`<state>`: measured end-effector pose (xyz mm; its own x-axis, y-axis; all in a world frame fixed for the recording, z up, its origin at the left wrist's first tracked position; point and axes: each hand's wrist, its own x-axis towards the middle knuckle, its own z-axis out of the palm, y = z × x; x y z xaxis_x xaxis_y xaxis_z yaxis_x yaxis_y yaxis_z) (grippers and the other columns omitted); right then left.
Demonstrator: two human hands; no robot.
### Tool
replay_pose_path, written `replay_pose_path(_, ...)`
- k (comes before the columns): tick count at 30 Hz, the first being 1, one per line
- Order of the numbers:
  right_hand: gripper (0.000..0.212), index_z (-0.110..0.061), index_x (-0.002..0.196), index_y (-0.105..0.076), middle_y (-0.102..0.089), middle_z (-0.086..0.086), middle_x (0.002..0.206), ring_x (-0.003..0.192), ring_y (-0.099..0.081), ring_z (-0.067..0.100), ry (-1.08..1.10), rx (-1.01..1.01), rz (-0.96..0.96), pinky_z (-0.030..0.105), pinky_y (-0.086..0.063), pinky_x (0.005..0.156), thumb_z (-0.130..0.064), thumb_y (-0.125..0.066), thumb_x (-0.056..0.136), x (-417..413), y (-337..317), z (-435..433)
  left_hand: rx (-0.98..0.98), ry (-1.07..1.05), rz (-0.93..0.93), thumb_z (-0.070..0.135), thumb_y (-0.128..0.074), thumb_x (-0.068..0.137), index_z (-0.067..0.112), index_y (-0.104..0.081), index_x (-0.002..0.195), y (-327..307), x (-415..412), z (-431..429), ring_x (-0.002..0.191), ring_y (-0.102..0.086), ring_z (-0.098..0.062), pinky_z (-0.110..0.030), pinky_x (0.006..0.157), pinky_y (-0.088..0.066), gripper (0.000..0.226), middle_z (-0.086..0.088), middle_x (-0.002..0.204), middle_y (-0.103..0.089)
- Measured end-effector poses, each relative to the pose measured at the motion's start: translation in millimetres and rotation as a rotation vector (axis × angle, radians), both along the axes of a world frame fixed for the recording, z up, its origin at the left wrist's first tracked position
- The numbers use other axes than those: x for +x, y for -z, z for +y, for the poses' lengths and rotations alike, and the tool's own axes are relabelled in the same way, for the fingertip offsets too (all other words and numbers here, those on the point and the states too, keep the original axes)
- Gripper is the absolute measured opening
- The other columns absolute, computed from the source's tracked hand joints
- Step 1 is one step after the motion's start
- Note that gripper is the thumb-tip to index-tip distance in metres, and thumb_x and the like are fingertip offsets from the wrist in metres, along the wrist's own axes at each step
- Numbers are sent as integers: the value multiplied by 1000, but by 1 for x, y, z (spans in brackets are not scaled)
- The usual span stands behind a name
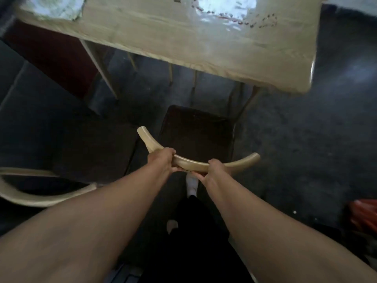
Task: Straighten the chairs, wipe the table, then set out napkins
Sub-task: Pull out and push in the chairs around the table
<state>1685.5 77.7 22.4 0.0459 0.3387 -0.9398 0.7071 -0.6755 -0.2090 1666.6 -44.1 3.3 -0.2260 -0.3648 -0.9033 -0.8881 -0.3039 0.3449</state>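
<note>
A chair with a dark seat (195,131) and a curved pale wooden backrest (191,163) stands in front of me, a short way back from the table (204,48). My left hand (163,161) grips the backrest left of its middle. My right hand (215,170) grips it right of the middle. The table has a light wooden top with a shiny cover, and scattered dark crumbs lie at its far right. No napkins or cloth are in view.
A second chair's pale curved backrest (40,198) shows at the lower left. A dark red panel (61,58) stands left of the table. Something orange-red (365,215) lies on the dark floor at the right edge. My foot (192,185) is under the backrest.
</note>
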Motion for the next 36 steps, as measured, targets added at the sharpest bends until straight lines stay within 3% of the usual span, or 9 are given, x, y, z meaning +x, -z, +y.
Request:
replay_pose_path(4,37,-9,120,-53,-46,15,75,68,-55,34,-15,0,5,52,-60,70,-14,-67,86,-60,8,14,1,-10,-25,7,-70,83,3,-51,123,8,-58,11,64,-61,-31,-35,27,-47,45,-18,93,-60)
replay_pose_path(8,45,-13,130,-48,-54,18,109,105,-59,40,14,-4,89,55,-58,72,-11,-65,88,-117,19,27,11,-30,-24,10,-73,80,6,-52,120,25,-119,24,62,-60,-29,-37,31,-50,45,-15,85,-59)
replay_pose_path(10,48,-13,132,-47,-53,19,119,109,-58,40,26,8,96,56,-58,73,-10,-65,88,-146,27,34,3,-32,-18,12,-74,80,7,-54,118,36,-147,31,65,-63,-29,-36,33,-51,44,-16,88,-62)
replay_pose_path(15,46,-12,129,-49,-53,16,98,102,-61,39,34,4,170,54,-59,68,-9,-67,86,-204,48,50,42,-45,45,12,-73,80,7,-55,121,52,-208,45,70,-65,-28,-38,37,-54,45,-17,93,-65)
replay_pose_path(20,47,-10,129,-49,-56,20,112,103,-61,40,31,-18,219,52,-60,70,-11,-68,87,-252,60,64,59,13,135,19,-74,82,5,-57,121,61,-257,60,83,-69,-29,-36,50,-60,44,-17,104,-67)
replay_pose_path(26,43,-6,130,-47,-57,20,105,106,-59,39,-5,-41,227,52,-56,83,-10,-64,90,-273,66,66,108,160,127,29,-65,90,9,-55,122,60,-278,55,82,-70,-26,-40,62,-62,40,-14,102,-68)
replay_pose_path(28,42,-6,129,-47,-55,18,94,99,-60,38,-29,-46,218,53,-56,84,-14,-63,91,-273,65,63,90,149,117,29,-58,94,11,-48,130,53,-280,56,86,-68,-28,-41,60,-62,42,-15,110,-65)
replay_pose_path(32,41,-10,132,-44,-54,21,118,107,-58,43,-36,-61,199,62,-52,85,-15,-58,93,-276,62,62,-67,107,148,16,-49,98,28,-23,148,46,-284,64,103,-63,-39,-39,47,-59,58,-18,134,-50)
replay_pose_path(36,39,-9,131,-46,-51,23,128,111,-55,44,40,-35,189,62,-54,77,-4,-50,93,-284,65,64,-103,118,142,15,-44,99,39,0,153,43,-283,71,98,-66,-39,-35,44,-57,74,-16,139,-48)
